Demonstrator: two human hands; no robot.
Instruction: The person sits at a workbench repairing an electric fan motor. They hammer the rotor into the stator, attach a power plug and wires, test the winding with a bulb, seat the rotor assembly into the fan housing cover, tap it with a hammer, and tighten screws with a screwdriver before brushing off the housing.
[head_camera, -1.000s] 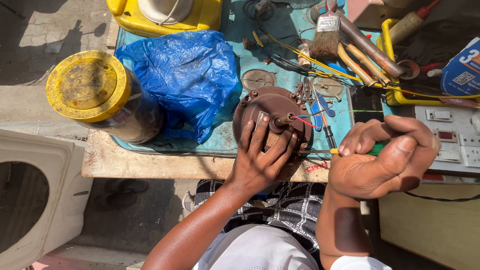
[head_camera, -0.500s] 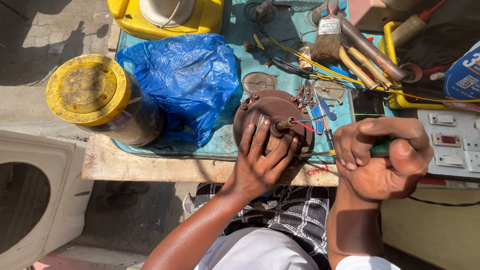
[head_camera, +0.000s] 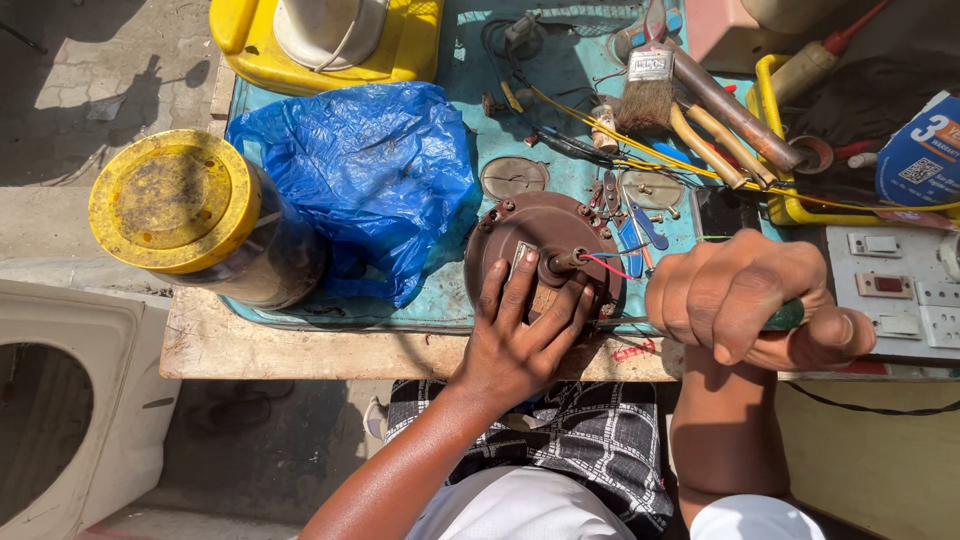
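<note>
The right hand (head_camera: 755, 310), fisted around a green-handled screwdriver (head_camera: 790, 316), points its shaft left at the round brown motor (head_camera: 545, 240), where the left hand (head_camera: 520, 335) presses spread.

Under my left hand (head_camera: 520, 340) I see a round motor housing (head_camera: 540, 250) of dull brown metal, matt and rust-stained, with a smooth metal shaft at its middle. My right hand (head_camera: 750, 310) grips a screwdriver (head_camera: 785, 317) with a glossy green plastic handle and a thin grey metal blade. The workbench (head_camera: 300, 345) shows rough, worn bare wood at its near edge, with a scuffed matt teal covering (head_camera: 560, 90) behind. A blue plastic bag (head_camera: 370, 180) lies crinkled and shiny toward the left. At the left edge stands a jar (head_camera: 200, 220) with a grimy yellow plastic lid. A paintbrush (head_camera: 650, 90) near the far edge has coarse bristles
</note>
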